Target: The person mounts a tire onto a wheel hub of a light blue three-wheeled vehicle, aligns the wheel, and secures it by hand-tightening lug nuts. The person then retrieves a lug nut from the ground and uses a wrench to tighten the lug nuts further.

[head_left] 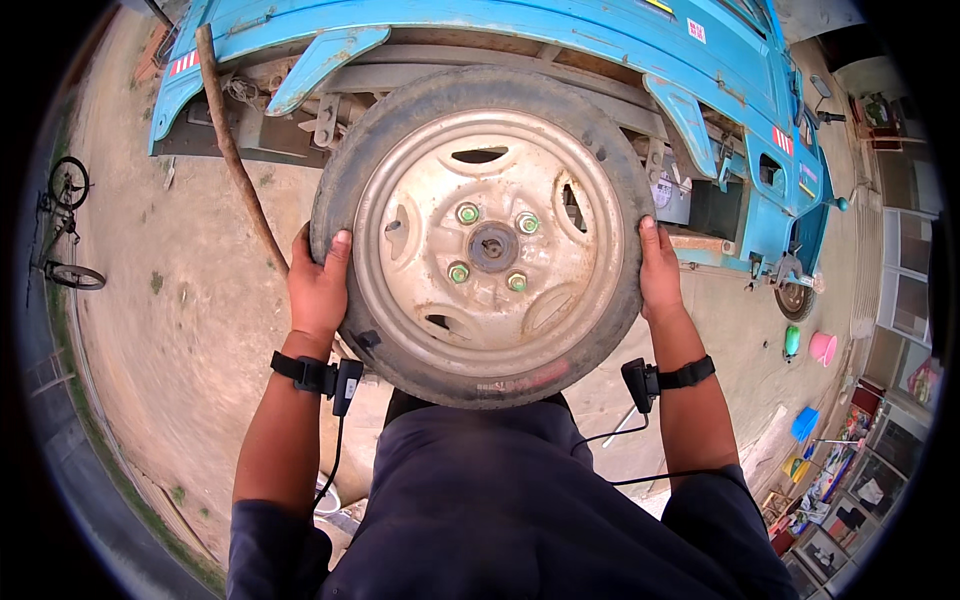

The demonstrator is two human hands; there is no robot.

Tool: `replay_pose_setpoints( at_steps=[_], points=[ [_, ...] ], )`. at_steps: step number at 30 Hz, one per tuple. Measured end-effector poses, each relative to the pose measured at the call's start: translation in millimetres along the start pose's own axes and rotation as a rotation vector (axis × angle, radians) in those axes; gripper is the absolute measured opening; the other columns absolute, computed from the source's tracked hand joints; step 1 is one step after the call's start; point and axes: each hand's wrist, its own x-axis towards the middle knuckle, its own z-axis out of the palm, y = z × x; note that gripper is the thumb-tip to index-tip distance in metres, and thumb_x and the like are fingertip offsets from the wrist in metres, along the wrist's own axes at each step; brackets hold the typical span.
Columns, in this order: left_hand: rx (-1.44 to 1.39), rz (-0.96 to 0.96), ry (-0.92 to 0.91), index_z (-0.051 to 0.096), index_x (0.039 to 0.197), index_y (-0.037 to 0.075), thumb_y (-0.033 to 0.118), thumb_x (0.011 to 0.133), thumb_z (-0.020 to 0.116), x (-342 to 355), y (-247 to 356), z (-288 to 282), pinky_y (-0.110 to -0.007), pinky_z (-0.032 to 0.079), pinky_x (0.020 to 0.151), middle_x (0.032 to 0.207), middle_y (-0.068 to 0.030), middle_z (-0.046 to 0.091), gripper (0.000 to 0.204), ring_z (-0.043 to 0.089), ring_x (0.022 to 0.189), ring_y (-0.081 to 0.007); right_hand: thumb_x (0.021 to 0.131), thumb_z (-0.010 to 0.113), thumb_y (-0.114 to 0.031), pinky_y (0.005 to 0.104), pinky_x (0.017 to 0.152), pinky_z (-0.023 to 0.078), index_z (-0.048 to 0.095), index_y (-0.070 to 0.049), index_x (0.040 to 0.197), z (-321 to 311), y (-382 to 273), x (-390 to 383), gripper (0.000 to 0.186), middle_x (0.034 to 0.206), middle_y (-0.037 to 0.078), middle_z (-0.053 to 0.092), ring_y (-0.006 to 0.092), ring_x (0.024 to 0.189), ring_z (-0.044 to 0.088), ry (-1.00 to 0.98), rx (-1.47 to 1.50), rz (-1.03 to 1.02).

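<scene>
1. Head view, main item: wheel (pixel 485 235), a worn black tyre on a pale, rust-stained steel rim, standing upright against the hub of a blue vehicle (pixel 560 50), under its raised rear body. It fills the middle of the frame, directly in front of the person.

2. Left hand (pixel 318 285): wrapped around the tyre's left edge, thumb lying on the sidewall, fingers curled behind the tread and out of sight. A black strap with a small device and cable sits on that wrist.

3. Right hand (pixel 658 270): gripping the tyre's right edge in the same way, thumb forward, fingers hidden behind. A matching strap and device are on this wrist.

4. Fasteners: four greenish wheel nuts (pixel 468 213) show on the studs around the centre hub hole (pixel 493 246). Whether they are tight or only started cannot be told.

5. Progress, as judged: the wheel appears seated on the studs with all four nuts in place, so mounting looks largely done. Both hands brace the tyre; no wrench or other tool is visible.

6. Surroundings: a long wooden pole (pixel 235 150) leans by the vehicle's rear corner on the dirt ground (pixel 190 320). A bicycle (pixel 65 225) stands far left. A pink bucket (pixel 822 347) and a green container (pixel 791 341) sit to the right, near the vehicle's front wheel (pixel 795 298).
</scene>
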Motion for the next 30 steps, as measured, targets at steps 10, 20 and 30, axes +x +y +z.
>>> replay_pose_setpoints(
  at_steps=[10, 20, 30],
  points=[
    [-0.061, -0.344, 0.383, 0.035, 0.146, -0.005, 0.038, 0.102, 0.052, -173, -87, -26, -0.032, 0.046, 0.096, 0.122, -0.0209, 0.06, 0.064, 0.059, 0.111, -0.0229, 0.093, 0.055, -0.063, 0.0384, 0.106, 0.039, 0.044, 0.006, 0.137, 2, -8, 9, 0.083, 0.136, 0.021, 0.053, 0.0301, 0.127, 0.049, -0.157, -0.062, -0.137],
    [-0.13, -0.647, 0.478, 0.033, 0.147, -0.005, 0.034, 0.101, 0.055, -421, -161, 1, -0.032, 0.05, 0.083, 0.11, -0.0171, 0.064, 0.064, 0.062, 0.093, -0.0195, 0.091, 0.05, -0.07, 0.0466, 0.096, 0.046, 0.03, -0.009, 0.15, -50, 59, 1, 0.087, 0.14, 0.018, 0.05, 0.03, 0.121, 0.055, -0.326, -0.134, -0.042],
    [-0.418, -0.756, 0.594, 0.031, 0.149, 0.001, 0.03, 0.1, 0.056, -584, -185, 56, -0.031, 0.051, 0.073, 0.112, -0.0137, 0.062, 0.062, 0.063, 0.094, -0.018, 0.091, 0.045, -0.074, 0.0405, 0.082, 0.049, 0.029, -0.012, 0.151, -93, 91, -119, 0.088, 0.125, 0.015, 0.058, 0.0268, 0.097, 0.066, -0.53, -0.278, 0.145]
  ],
)
